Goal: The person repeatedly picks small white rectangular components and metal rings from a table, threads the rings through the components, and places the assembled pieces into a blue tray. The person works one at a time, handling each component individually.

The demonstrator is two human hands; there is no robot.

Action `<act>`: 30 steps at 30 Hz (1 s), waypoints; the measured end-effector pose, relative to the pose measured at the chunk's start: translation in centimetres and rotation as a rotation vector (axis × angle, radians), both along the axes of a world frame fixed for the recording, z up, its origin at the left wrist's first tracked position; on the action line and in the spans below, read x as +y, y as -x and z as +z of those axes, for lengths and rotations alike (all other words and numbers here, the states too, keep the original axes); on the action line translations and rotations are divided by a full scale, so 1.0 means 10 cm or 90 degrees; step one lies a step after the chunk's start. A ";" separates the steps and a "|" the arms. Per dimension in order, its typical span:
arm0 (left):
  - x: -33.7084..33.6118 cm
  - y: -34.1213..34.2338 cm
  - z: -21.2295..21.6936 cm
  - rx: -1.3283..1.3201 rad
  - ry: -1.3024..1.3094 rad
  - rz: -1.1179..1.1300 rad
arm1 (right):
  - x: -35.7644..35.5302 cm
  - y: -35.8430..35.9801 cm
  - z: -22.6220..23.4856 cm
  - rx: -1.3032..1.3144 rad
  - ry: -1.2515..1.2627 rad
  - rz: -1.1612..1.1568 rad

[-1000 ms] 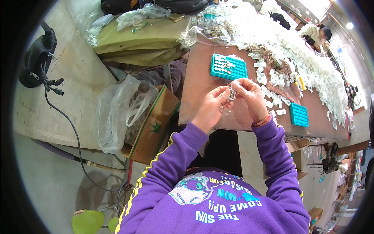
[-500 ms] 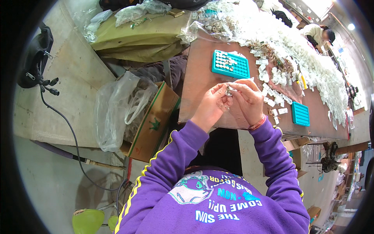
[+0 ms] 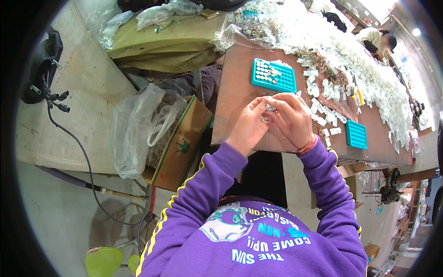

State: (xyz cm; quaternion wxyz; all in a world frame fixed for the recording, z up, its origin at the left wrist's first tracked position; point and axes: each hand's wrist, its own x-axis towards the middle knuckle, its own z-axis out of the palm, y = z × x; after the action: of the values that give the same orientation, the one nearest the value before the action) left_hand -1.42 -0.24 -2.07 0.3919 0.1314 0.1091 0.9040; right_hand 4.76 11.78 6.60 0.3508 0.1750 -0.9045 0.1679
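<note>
Above the near edge of the brown table, my left hand (image 3: 251, 123) and my right hand (image 3: 295, 121) meet with bent, closed fingers. Between their fingertips is a small shiny silver-and-white piece (image 3: 270, 108), too small and too covered to name. A bit of shiny metal (image 3: 265, 119) shows at the left fingers. Behind the right knuckles a scrap of white (image 3: 298, 93) sticks out. Just beyond my hands lies a teal tray (image 3: 287, 82) with rows of round pockets, some filled with small pale round pieces. Small white cards or tags (image 3: 321, 110) are scattered right of it.
A second teal tray (image 3: 356, 135) lies at the right near edge. A large heap of clear little bags (image 3: 350, 69) covers the far table, with yellow-handled pliers (image 3: 360, 96) beside it. At left stands a cardboard box (image 3: 183, 147) with a plastic bag (image 3: 134, 134). A co-worker (image 3: 376, 41) bends over the far end.
My right hand has moved slightly left and its fingers curl further over the small piece. The hands are closer together, and less of the piece shows.
</note>
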 end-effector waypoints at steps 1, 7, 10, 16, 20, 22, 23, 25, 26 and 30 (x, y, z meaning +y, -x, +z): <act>0.00 -0.01 0.01 -0.001 0.000 0.001 | 0.01 0.00 0.01 0.005 -0.014 0.001; -0.02 -0.03 0.09 0.001 0.013 -0.012 | 0.05 0.02 0.04 0.031 -0.065 0.009; -0.03 -0.04 0.12 0.009 0.027 -0.012 | 0.05 0.03 0.05 0.041 -0.069 0.018; -0.04 -0.03 0.11 -0.010 -0.010 -0.012 | 0.01 0.02 0.03 0.025 -0.045 0.010; -0.02 -0.02 0.07 -0.001 -0.003 0.010 | -0.06 -0.01 -0.01 -0.013 0.033 -0.041; -0.01 -0.02 0.06 -0.003 0.019 0.022 | -0.07 -0.05 -0.03 -0.047 0.102 -0.052; 0.00 -0.02 0.06 -0.005 0.034 0.029 | -0.08 -0.07 -0.03 -0.074 0.131 -0.068; 0.01 -0.02 0.06 -0.003 0.046 0.046 | -0.09 -0.12 -0.04 -0.115 0.195 -0.092; 0.01 -0.03 0.07 0.000 0.043 0.058 | -0.08 -0.15 -0.04 -0.116 0.204 -0.100; 0.00 -0.07 0.10 -0.032 0.040 0.083 | -0.03 -0.26 -0.05 -0.112 0.290 -0.107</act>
State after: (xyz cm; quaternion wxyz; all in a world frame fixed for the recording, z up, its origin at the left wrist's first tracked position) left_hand -0.77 -0.27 -1.08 0.3389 0.0890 0.1361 0.9267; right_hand 7.34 11.46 6.10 0.3140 0.0005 -0.8817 0.3523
